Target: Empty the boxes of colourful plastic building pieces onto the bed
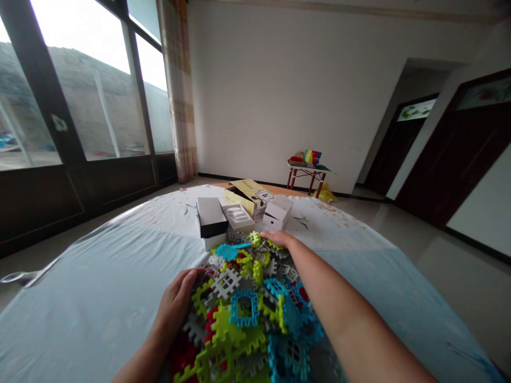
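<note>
A heap of interlocking plastic tiles [243, 308] in blue, lime, grey and red lies on the light blue cloth in front of me. My left hand [175, 303] rests against the left side of the heap, fingers curved over grey and lime pieces. My right hand [279, 238] reaches across the heap to its far edge and lies palm down by a lime tile [254, 238] and a blue piece [227, 250]. Its fingers look stretched out, with nothing clearly held.
Beyond the heap stand a black-and-white box [211, 217], a white box [278, 208], an open white tray [238, 217] and a yellow cartoon box [249, 192]. The clothed table [99, 287] extends left and right. A small red-legged table [306, 171] stands by the far wall.
</note>
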`<state>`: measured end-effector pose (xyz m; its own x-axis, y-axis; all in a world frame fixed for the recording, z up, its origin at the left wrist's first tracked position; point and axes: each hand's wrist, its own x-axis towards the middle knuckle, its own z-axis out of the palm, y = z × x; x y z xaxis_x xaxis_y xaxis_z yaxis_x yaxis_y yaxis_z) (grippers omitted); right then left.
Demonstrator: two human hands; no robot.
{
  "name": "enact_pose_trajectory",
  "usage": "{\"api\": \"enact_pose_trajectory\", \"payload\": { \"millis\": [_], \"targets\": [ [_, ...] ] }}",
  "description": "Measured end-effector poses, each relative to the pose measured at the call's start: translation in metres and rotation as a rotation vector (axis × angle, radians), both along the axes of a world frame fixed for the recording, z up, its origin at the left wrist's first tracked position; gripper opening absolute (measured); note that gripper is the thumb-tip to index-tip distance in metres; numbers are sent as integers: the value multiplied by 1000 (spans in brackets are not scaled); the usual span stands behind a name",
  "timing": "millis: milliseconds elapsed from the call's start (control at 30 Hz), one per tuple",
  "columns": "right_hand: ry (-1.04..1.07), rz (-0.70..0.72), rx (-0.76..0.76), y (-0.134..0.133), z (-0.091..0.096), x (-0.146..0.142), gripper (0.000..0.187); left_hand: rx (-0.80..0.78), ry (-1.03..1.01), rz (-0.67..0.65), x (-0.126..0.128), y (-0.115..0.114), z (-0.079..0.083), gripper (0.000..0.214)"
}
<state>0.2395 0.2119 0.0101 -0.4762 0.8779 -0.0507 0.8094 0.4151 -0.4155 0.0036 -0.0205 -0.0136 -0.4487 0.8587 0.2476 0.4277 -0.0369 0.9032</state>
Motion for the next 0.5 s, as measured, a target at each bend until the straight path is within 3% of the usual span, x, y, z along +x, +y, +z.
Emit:
{"api": "enact_pose_trajectory", "payload": {
  "millis": [300,500],
  "targets": [
    [185,130,-43,-56,-6,34,37,21,18,11,-3,3,-1,47],
    [428,-40,150,-78,-4,83,43,-27,-31,18,-7,2,-1,46]
  ]
}}
